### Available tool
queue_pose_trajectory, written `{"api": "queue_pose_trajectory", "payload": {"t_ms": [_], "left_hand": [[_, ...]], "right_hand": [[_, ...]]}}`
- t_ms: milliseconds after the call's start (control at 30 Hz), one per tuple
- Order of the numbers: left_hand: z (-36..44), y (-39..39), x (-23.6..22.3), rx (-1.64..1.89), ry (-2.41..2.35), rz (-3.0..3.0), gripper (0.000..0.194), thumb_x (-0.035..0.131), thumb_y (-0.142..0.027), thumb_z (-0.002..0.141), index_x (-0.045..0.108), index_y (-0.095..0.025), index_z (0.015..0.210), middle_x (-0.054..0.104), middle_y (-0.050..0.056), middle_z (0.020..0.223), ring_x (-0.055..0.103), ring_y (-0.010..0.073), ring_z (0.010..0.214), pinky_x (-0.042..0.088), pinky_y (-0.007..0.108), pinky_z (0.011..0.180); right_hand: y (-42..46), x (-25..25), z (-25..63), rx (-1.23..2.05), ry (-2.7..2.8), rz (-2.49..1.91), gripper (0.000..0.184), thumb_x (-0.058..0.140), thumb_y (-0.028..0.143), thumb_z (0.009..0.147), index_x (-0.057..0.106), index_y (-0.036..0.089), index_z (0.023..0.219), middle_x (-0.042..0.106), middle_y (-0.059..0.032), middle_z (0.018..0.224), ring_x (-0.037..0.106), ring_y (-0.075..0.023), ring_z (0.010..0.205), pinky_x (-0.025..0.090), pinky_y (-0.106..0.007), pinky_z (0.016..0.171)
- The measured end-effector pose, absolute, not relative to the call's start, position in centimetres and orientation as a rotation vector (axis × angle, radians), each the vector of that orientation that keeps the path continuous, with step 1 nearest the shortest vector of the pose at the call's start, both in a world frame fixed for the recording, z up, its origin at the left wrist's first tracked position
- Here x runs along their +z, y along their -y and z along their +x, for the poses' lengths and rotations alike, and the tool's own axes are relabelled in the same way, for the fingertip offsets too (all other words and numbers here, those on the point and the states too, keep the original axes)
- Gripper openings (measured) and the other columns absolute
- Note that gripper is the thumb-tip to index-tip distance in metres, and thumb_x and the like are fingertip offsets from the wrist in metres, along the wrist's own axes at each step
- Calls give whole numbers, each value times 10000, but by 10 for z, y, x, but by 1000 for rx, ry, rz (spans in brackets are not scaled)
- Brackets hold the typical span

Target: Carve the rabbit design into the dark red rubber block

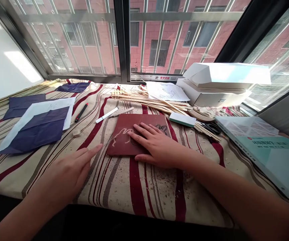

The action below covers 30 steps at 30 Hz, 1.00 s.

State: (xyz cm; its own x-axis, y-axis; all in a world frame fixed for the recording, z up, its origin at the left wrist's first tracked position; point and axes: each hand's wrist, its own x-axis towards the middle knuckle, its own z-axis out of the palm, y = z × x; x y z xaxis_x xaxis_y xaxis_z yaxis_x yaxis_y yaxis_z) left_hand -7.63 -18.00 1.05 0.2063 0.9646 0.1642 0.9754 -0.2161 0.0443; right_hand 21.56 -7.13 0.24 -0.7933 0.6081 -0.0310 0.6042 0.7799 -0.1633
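A flat reddish-brown board lies on the striped cloth in front of me. Its surface carries a pale winding line on the left and a dark curled pattern on the right. My right hand rests flat on the board, fingers spread, covering part of the markings. Left of the board, my left hand is over the cloth, index finger extended towards the board's edge and apart from it. I see nothing held in it; its other fingers are partly hidden. A white pen and a thinner pen-like tool lie just beyond the board.
Thin wooden strips, a drawing sheet and a white box stand towards the window. A white-and-green block, scissors and a book are rightward. Dark blue paper and a black-red marker lie left. Crumbs dot the cloth.
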Motion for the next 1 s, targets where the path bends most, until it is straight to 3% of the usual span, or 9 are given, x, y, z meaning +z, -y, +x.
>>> {"api": "queue_pose_trajectory", "payload": {"t_ms": [133,267,400,533,633,800,1000], "left_hand": [[-71,178,14,-252,1967,-2381,653,250,-399,987,707,-201,1409,784,75,1258,791,267,1093,641,352,923],[-61,179,19,-138,2030,-2340,713,197,-402,958,648,-215,1477,791,73,1224,808,308,1018,662,437,859],[-54,178,21,-29,2099,-2300,717,193,-384,941,653,-255,1476,767,74,1288,796,328,1063,661,483,867],[-53,166,20,-49,2102,-2363,707,179,-367,973,624,-221,1504,699,92,1410,753,338,1182,620,518,980],[-60,160,15,-143,2097,-2455,666,223,-385,1000,610,-220,1516,679,71,1446,704,308,1282,566,486,1094],[-68,165,10,-216,2071,-2441,607,249,-353,1030,578,-289,1536,689,4,1448,705,252,1280,556,374,1103],[-61,163,12,-118,2078,-2445,603,247,-320,1034,563,-254,1542,648,8,1501,674,275,1328,526,413,1146]], "right_hand": [[73,3,216,228,2956,-1015,865,465,681,1025,257,200,1714,168,-183,1772,158,-438,1644,255,-668,1293],[74,4,216,221,2963,-1003,842,466,664,1032,265,209,1712,183,-183,1769,158,-436,1644,251,-660,1297],[73,4,217,229,2968,-999,848,453,677,1032,250,219,1716,172,-175,1773,150,-431,1647,247,-661,1296],[75,6,215,214,2980,-1045,840,448,663,1040,212,233,1722,144,-162,1783,126,-416,1655,207,-652,1311],[75,7,214,222,2989,-1081,841,445,657,1044,178,245,1727,125,-148,1789,99,-397,1663,185,-630,1324],[75,6,214,234,2985,-1071,847,420,691,1036,176,265,1727,126,-130,1795,104,-381,1666,190,-613,1328],[75,5,215,234,2953,-1089,862,439,686,1031,184,247,1728,125,-153,1791,105,-400,1662,178,-632,1323]]}}
